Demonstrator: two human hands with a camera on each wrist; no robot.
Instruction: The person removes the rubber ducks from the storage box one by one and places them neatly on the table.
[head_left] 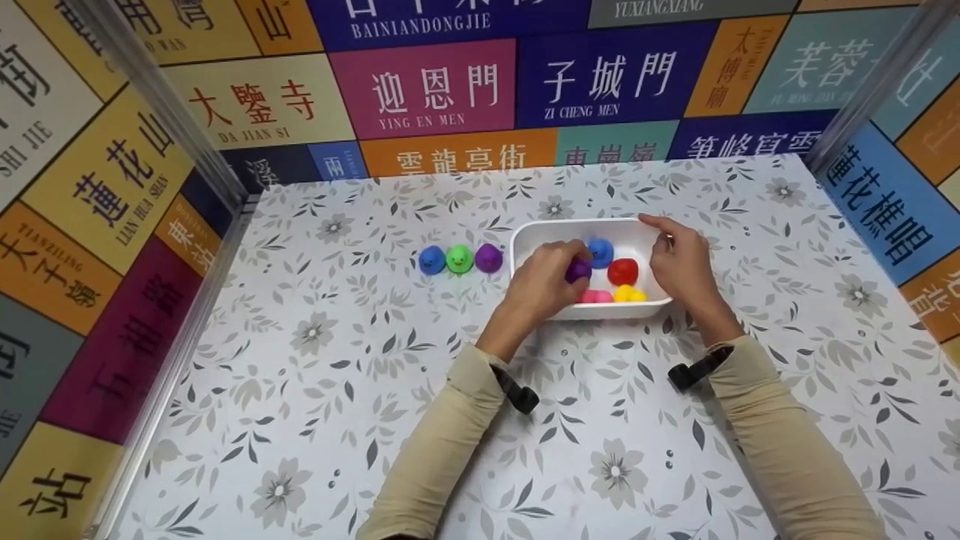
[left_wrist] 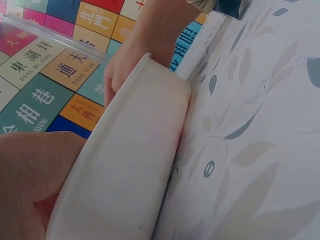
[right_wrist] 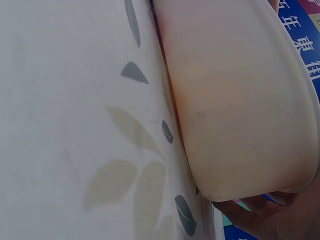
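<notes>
A white plastic box (head_left: 600, 312) stands on the table. My left hand (head_left: 541, 279) reaches over its left side and pinches a purple toy duck (head_left: 577, 270), partly hidden by the fingers. With my right hand (head_left: 684, 264) I grip the box's right end; in the right wrist view the fingers (right_wrist: 255, 215) lie along its outer wall. Inside the box are a blue duck (head_left: 600, 253), a red toy (head_left: 623, 272), pink toys (head_left: 596, 297) and yellow toys (head_left: 630, 294), the last two partly hidden by the front wall.
Left of the box, a blue duck (head_left: 432, 259), a green duck (head_left: 459, 259) and a purple duck (head_left: 489, 259) stand in a row. The table (head_left: 315, 420) has a floral cover. Panels with printed Chinese characters (head_left: 435, 90) enclose its back and sides.
</notes>
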